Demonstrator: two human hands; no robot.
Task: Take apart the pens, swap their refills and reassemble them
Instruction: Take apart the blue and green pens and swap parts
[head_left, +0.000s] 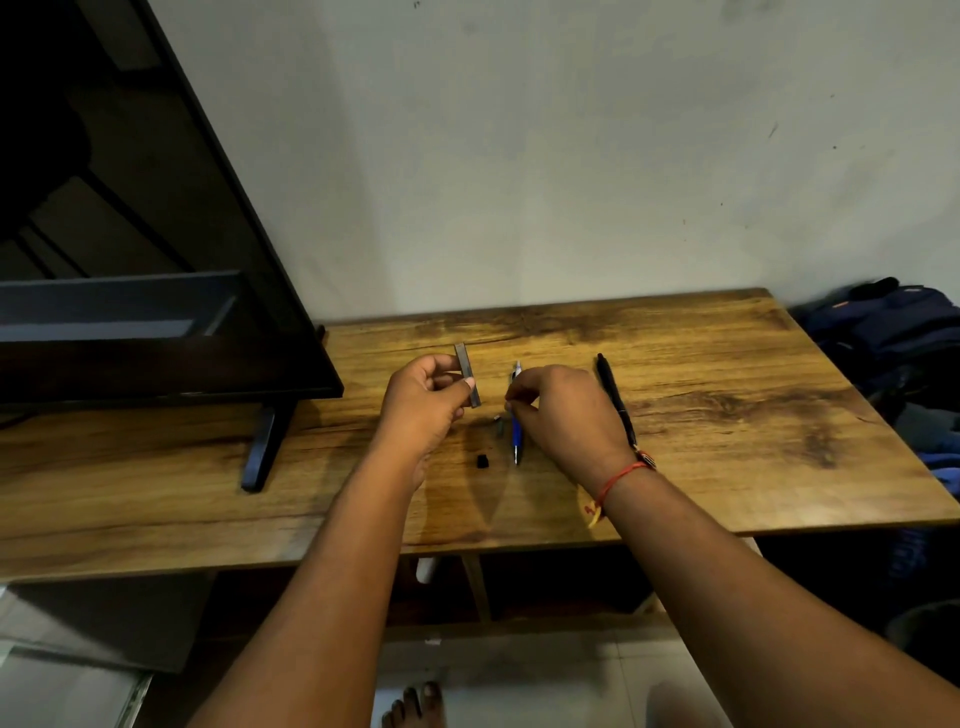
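Observation:
My left hand (423, 400) grips a grey pen barrel (467, 371), held upright above the wooden table (727, 415). To its right, my right hand (561, 410) pinches something thin at its fingertips, right over a blue pen (516, 431) that lies on the table; what it pinches is too small to tell. A small black cap piece (483, 460) and a small grey piece (498, 422) lie between the hands. A black pen (615, 395) lies whole on the table just right of my right hand.
A black TV (156, 234) on a stand (260, 452) fills the table's left part. A wall rises behind the table. Dark bags (893, 332) sit off the right edge. A bare foot (415, 704) shows on the floor below.

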